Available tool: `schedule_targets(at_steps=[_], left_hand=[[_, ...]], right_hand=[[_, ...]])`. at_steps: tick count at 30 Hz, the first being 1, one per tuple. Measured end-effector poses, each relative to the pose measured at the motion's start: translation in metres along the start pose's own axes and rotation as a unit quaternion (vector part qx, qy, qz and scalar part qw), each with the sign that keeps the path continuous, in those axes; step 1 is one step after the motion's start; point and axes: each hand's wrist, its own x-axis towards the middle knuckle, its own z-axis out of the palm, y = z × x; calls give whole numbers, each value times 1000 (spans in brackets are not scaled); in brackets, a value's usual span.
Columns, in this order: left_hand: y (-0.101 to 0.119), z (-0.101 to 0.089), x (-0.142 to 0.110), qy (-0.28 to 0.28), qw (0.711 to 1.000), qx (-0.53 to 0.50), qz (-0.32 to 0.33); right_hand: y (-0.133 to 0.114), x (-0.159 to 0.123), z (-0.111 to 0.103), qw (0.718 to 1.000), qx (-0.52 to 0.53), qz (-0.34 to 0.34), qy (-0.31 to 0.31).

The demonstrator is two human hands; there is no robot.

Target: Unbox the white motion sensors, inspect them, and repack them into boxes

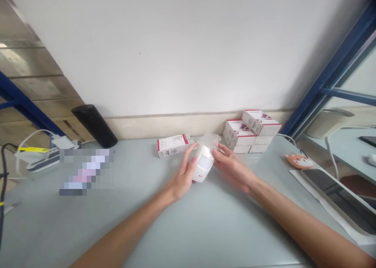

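Left hand [182, 177] half-curled around one side of a white device [202, 167], right hand [232, 165] pinching its upper edge near clear plastic wrap [209, 139], both clamped on it above a gray table [176, 229].

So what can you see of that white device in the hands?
The white device looks like smooth plastic: a rounded, boxy body with a paler window on its face and a small red mark near its lower end. It tilts between the left hand and right hand, touched by both, with clear film at its top.
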Motion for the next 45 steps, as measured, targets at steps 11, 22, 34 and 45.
schedule_targets(at_steps=[11, 22, 34, 45], left_hand=[[0, -5, 4, -2, 997, 82, -5], [-10, -2, 7, -14, 998, 55, 29], [-16, -6, 13, 4, 996, 66, 55], [4, -9, 17, 45, 985, 112, 127]], right_hand=[[-6, -2, -2, 998, -44, -13, -42], [-10, -10, 6, 997, -51, -6, -56], [-3, -9, 7, 975, -192, -62, -97], [15, 1, -4, 921, -322, -218, 0]])
